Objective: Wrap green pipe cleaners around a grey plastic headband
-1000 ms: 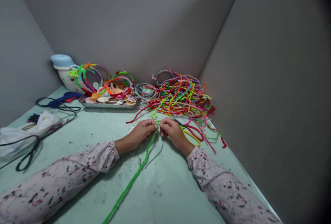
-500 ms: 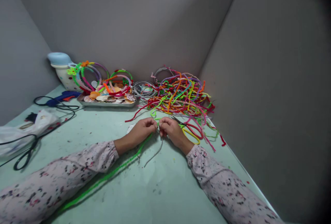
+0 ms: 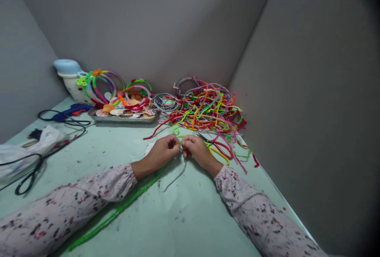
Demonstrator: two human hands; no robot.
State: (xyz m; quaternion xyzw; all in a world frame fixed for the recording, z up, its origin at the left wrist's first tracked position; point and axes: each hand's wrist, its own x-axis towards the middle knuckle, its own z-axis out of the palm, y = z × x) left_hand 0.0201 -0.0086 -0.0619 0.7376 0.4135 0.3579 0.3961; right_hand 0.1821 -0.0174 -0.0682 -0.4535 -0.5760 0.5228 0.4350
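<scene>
My left hand (image 3: 164, 151) and my right hand (image 3: 198, 150) are close together above the table, thumbs and fingers pinched. A thin grey wire (image 3: 175, 179) hangs down from the fingertips of my right hand. The long green pipe cleaner (image 3: 118, 210) runs from beneath my left hand toward the lower left, beside my forearm. A bit of green shows between the two hands. What my left fingers pinch is too small to make out. Scissors with red and yellow handles (image 3: 223, 151) lie just right of my right hand.
Behind my hands is a heap of coloured pipe cleaners (image 3: 208, 106). Coiled wire (image 3: 165, 102) lies beside a metal tray (image 3: 124, 119) with discs and decorated hoops. A blue-lidded bottle (image 3: 73, 83), black cable (image 3: 38, 170) and plastic bag (image 3: 18, 158) are at left.
The green pipe cleaner has shifted lower, and its far end now shows at the lower left. My left hand has turned slightly, with its fingers curled over the pinch.
</scene>
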